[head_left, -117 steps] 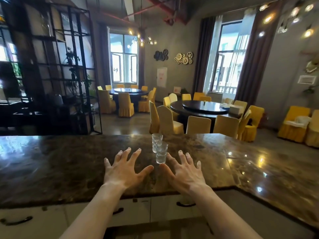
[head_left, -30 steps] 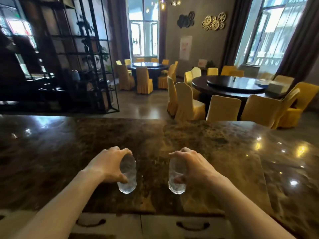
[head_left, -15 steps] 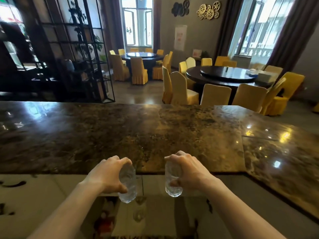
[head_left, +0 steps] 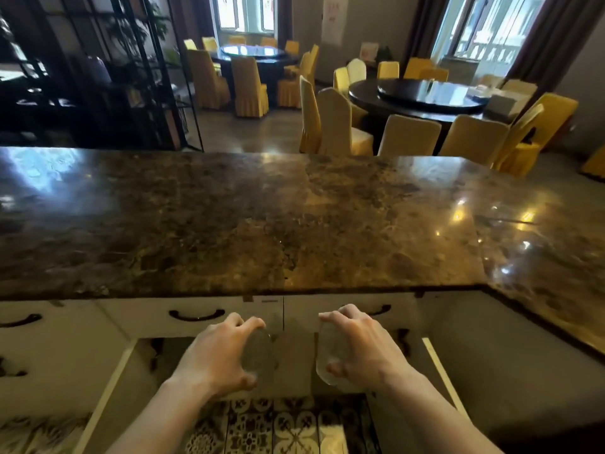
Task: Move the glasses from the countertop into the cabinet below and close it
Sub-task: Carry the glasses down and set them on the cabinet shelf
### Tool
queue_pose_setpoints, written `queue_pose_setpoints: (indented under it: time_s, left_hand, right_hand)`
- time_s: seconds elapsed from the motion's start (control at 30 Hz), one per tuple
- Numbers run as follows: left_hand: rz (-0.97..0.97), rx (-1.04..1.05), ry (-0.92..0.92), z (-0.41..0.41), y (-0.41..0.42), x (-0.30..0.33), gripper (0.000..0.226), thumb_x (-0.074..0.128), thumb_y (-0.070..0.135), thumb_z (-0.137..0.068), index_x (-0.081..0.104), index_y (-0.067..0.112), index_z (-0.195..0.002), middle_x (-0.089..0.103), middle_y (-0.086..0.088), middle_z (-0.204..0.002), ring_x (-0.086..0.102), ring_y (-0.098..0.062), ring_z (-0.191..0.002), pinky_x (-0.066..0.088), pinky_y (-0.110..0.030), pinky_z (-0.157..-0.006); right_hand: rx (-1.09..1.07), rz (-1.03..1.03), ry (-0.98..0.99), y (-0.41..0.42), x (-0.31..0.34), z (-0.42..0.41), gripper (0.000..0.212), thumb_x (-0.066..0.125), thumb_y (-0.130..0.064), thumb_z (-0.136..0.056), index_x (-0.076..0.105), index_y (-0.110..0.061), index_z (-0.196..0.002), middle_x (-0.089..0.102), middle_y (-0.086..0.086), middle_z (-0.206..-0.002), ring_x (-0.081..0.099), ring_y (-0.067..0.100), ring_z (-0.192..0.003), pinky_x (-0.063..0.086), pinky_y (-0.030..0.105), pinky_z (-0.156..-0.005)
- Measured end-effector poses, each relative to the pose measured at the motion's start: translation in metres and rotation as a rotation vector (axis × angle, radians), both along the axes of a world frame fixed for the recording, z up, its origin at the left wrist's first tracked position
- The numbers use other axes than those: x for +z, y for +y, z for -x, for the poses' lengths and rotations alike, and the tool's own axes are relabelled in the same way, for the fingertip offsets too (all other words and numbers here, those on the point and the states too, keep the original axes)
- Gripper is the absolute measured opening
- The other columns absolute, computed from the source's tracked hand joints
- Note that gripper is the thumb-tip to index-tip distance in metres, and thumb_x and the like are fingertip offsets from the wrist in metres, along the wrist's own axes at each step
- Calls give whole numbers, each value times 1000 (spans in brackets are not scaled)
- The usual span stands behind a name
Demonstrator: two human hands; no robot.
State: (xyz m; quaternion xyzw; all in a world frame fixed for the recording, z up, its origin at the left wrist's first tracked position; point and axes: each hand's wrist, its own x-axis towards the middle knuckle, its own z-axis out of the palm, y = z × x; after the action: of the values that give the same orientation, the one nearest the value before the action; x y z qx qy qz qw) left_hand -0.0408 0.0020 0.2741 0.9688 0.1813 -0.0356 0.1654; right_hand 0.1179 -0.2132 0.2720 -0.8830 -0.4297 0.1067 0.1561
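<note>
Below the countertop [head_left: 248, 224], each hand [head_left: 222, 355] [head_left: 360, 352] clasps one glass [head_left: 260, 355] [head_left: 327, 358] round its wall; light, slick, breakable; hold mid-body, firmly.

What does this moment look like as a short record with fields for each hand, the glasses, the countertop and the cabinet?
left hand: left hand gripping the left glass from above
right hand: right hand gripping the right glass from above
glasses: both clear, off the counter, held below its front edge
countertop: brown marble countertop, no glasses on it
cabinet: cabinet doors swung open under the counter; inside not visible
floor: patterned tiles below the hands
</note>
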Motion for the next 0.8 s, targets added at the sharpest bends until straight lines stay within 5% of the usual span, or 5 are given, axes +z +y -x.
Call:
queue_pose_setpoints:
  time_s: [0.43,0.8]
  left_hand:
    - [114,128,251,2,-16,-191,103,88,49,-64,25,48,-146,36,9,-144,57,-23,-115,52,-36,-94]
    - [187,270,357,-23,-49,-376,93,70,57,-71,22,44,-150,34,4,-147,55,-24,-119,51,-39,-95]
  right_hand:
    - [-70,89,146,-19,-193,-1,74,75,-40,-85,31,-44,-145,39,-7,-139,45,25,-128,53,39,-92]
    - [-106,124,208,-33,-373,-37,82,80,-38,-82,32,-41,-149,36,-8,-141,45,21,-126,53,36,-92]
